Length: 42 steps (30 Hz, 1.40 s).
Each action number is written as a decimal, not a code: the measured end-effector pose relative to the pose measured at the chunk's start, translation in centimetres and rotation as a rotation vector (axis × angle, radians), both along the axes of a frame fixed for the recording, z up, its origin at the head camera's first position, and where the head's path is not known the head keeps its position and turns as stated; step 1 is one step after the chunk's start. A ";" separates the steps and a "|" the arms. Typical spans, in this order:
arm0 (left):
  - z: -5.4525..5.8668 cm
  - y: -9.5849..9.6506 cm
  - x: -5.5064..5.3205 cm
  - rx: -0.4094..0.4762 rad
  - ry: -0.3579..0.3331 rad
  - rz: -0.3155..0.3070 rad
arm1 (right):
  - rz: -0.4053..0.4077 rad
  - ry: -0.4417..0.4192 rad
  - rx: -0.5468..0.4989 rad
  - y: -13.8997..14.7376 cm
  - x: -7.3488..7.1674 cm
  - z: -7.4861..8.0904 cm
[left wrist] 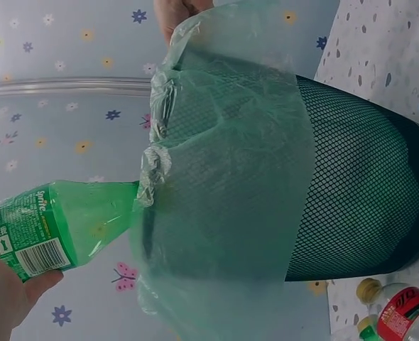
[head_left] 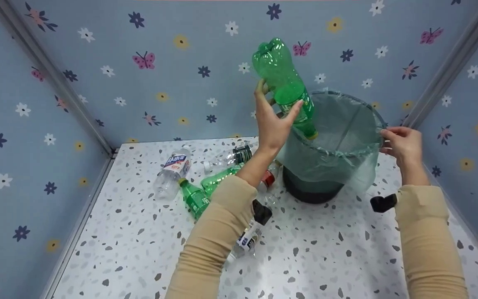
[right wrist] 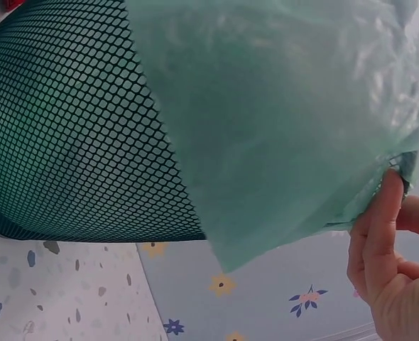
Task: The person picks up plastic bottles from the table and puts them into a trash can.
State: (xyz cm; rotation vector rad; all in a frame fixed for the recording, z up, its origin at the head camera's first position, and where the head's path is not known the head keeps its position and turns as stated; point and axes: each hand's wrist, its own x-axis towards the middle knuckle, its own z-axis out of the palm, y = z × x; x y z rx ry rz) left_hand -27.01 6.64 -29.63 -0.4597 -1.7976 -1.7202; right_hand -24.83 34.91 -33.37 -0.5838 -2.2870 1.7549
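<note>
A large green Sprite bottle (head_left: 284,79) is held by my left hand (head_left: 275,124), tilted with its base up and its yellow-green cap at the near left rim of the bin. In the left wrist view the bottle's neck (left wrist: 121,199) passes behind the bag's edge. My right hand (head_left: 407,145) pinches the rim of the mesh trash bin (head_left: 315,189) on its right side, over the pale green bin bag (head_left: 326,166). The bag lines the bin and folds down outside it. In the right wrist view, fingers (right wrist: 383,241) press the bag at the rim.
Left of the bin, several plastic bottles lie on the speckled floor: a clear one with a white label (head_left: 176,164), a green one (head_left: 193,199), and one with a red label (head_left: 269,178). My left forearm hides part of the pile. Patterned walls (head_left: 189,74) enclose the floor.
</note>
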 end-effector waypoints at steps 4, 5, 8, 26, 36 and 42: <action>-0.7 0.5 -0.3 -0.067 0.007 0.025 | 0.000 -0.012 0.006 0.0 -0.1 0.0; -0.9 0.6 -0.3 -0.077 0.004 0.027 | 0.001 -0.016 0.009 -0.1 -0.1 0.0; -1.2 0.9 -0.4 -0.103 -0.022 0.022 | 0.003 -0.018 0.013 -0.1 -0.2 0.0; -2.2 1.5 -0.1 -0.186 -0.104 0.005 | -0.020 0.009 0.004 -0.5 -0.4 -0.1; -4.2 -0.5 0.0 -0.228 -0.097 0.024 | -0.012 -0.005 -0.004 -0.6 -0.3 -0.1; -5.4 -2.0 0.5 -0.254 -0.122 -0.027 | -0.011 -0.017 -0.008 -0.5 -0.2 0.2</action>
